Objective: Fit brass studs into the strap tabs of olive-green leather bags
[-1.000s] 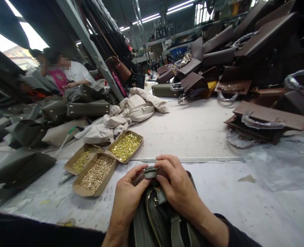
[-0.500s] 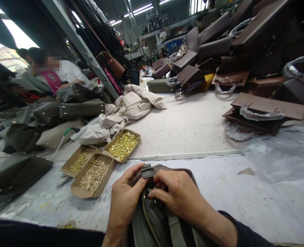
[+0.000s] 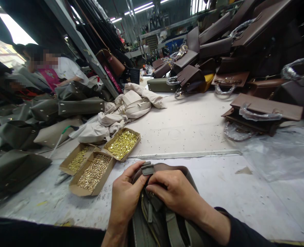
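A grey-green bag [image 3: 155,224] with a brass-toned zip stands upright at the table's near edge. My left hand [image 3: 125,197] grips its upper left side, thumb in front and fingers behind, beside a short leather tab [image 3: 148,169] at the top. Just right of that tab, my right hand [image 3: 177,192] is closed in a pinch at the bag's top edge. Its curled fingers cover whatever lies between the fingertips. Below the hands hang a zip pull [image 3: 150,211] and a wide strap [image 3: 174,230].
Left of the bag, cardboard trays hold small gold-coloured metal pieces [image 3: 94,173] and brighter yellow ones [image 3: 123,144]. Beige bags [image 3: 136,108] lie behind them. Dark green bags [image 3: 15,168] are heaped at left, brown handbags [image 3: 267,106] at right near clear plastic [image 3: 280,154]. People sit far left.
My right fingertips have shifted slightly up and left, closer to the tab. The zip pull now shows more plainly below them. My left hand keeps its hold.
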The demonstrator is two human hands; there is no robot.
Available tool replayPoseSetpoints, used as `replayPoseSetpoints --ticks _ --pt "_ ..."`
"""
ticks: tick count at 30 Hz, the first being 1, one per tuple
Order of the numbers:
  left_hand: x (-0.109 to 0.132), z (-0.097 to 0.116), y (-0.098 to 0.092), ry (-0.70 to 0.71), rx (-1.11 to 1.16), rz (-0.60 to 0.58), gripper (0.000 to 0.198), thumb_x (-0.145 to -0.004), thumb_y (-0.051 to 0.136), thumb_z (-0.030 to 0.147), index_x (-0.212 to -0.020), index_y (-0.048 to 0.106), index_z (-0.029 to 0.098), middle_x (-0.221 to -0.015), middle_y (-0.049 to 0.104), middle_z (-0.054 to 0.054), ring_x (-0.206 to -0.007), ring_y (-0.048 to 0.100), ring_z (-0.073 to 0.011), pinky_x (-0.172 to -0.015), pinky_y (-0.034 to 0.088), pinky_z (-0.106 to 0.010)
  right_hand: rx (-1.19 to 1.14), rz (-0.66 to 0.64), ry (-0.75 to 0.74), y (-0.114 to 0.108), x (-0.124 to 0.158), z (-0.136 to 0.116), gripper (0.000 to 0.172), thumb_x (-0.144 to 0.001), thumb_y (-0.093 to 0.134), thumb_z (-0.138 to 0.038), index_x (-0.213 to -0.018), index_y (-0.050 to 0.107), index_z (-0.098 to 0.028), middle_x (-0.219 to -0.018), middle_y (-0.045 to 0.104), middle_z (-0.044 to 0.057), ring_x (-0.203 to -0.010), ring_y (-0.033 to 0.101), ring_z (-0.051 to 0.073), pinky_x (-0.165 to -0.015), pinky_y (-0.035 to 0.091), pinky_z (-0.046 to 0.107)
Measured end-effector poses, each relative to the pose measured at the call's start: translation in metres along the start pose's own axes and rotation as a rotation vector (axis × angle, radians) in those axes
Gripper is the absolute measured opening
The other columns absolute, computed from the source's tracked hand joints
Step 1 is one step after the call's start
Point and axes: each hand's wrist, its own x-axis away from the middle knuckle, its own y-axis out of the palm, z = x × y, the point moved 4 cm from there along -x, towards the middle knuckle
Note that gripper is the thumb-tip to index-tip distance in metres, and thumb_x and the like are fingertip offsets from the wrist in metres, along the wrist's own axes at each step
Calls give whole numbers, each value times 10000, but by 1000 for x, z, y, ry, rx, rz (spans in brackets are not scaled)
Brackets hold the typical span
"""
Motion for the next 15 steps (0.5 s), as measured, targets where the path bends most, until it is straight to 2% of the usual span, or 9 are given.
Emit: replayPoseSetpoints --ticks 2,5,10,13,15 --pt "-1 1 1 -14 43 -4 442 -682 837 387 -1065 748 184 -1050 782 -48 -985 741 -199 -889 605 -205 89 113 -83 -4 0 -3 74 -970 645 -108 -963 666 -179 -902 668 14 -849 617 167 -771 443 277" --pt "-2 0 2 -37 115 -27 458 -679 848 389 -1067 738 174 -1049 782 -57 -967 743 -201 -871 613 -215 172 175 -122 -7 -1 -7 178 -1002 555 -88 -1101 658 -194 -1030 627 50 -957 588 195 -847 473 310" --pt "-2 -5 4 -80 224 -47 510 -651 884 379 -1076 715 153 -1076 775 -74 -1009 734 -206 -888 610 -219 184 180 -129 -7 -4 -6 254 -966 562 -24 -1156 603 -187 -1175 580 72 -1061 571 204 -937 495 332" --pt "-4 -7 5 -73 250 -58 537 -650 895 372 -1095 691 152 -1075 773 -74 -1020 728 -197 -900 604 -216 205 141 -121 -6 -6 -4 309 -922 620 3 -1156 574 -194 -1176 584 63 -1077 562 214 -954 493 354" --pt "-5 -7 6 -60 246 -65 546 -664 895 366 -1115 671 153 -1062 772 -70 -1010 728 -187 -903 601 -215 205 119 -97 -5 -6 -2 409 -848 706 22 -1162 553 -191 -1177 582 62 -1079 554 228 -941 491 362"
